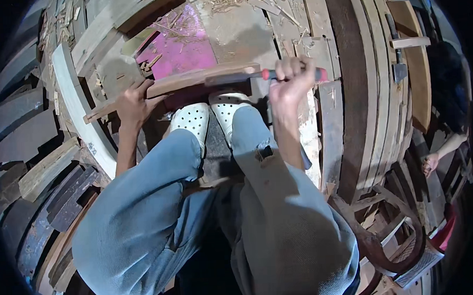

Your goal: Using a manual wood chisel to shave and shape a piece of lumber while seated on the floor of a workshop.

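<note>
A long, slightly curved piece of wood (191, 78) lies crosswise in front of my shoes. My left hand (134, 104) is closed around it near its left end. In my right hand (293, 84) is a file (225, 80) with a red and black handle, gripped in a fist. Its dark, flat blade points left and runs along the wood's right part, against it or just over it. Motion smears the blade and the right hand somewhat, so I cannot tell whether they touch.
Beyond the wood is a pink board (182, 44) strewn with shavings. Stacked timber (29, 114) fills the left side. A hammer (398, 61) rests on planks to the right, above a wooden chair frame (404, 245). Another person's hand (430, 163) shows at far right.
</note>
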Demonstrator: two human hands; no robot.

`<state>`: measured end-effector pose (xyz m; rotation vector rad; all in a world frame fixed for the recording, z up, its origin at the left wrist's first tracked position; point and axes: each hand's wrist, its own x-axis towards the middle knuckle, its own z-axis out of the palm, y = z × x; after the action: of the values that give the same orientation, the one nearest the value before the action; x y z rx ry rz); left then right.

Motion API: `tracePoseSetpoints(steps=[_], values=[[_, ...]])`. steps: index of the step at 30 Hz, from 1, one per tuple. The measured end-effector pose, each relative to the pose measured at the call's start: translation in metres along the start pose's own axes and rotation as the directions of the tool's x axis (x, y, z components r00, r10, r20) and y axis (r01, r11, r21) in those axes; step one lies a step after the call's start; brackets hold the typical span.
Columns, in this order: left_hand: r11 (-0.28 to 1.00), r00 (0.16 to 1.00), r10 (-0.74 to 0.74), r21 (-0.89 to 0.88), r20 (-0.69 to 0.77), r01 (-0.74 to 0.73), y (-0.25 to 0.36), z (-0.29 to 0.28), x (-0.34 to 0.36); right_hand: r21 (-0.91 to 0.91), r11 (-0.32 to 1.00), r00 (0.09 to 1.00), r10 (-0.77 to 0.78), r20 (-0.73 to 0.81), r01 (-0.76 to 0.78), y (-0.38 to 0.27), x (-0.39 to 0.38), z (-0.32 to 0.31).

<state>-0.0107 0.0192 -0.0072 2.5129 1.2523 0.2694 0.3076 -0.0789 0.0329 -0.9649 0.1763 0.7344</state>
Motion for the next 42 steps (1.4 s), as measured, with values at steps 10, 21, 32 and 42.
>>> tracePoseSetpoints(steps=[10,21,32,42], values=[[0.995,0.999,-0.011,0.095,0.043,0.007,0.008,-0.011,0.001,-0.023,0.936,0.934,-0.353,-0.052,0.352,-0.098,0.008,-0.003],[0.995,1.000,-0.016,0.094,0.022,0.014,0.000,-0.001,-0.006,-0.046,0.977,0.977,-0.208,-0.039,0.206,-0.049,0.015,-0.011],[0.996,0.999,0.051,0.066,0.007,-0.051,0.002,-0.005,-0.005,-0.145,0.938,0.949,-0.313,0.045,0.316,-0.076,0.010,-0.002],[0.994,1.000,0.025,0.108,-0.010,-0.024,-0.008,-0.007,-0.011,-0.010,0.972,0.972,-0.235,0.003,0.235,-0.070,0.003,0.000]])
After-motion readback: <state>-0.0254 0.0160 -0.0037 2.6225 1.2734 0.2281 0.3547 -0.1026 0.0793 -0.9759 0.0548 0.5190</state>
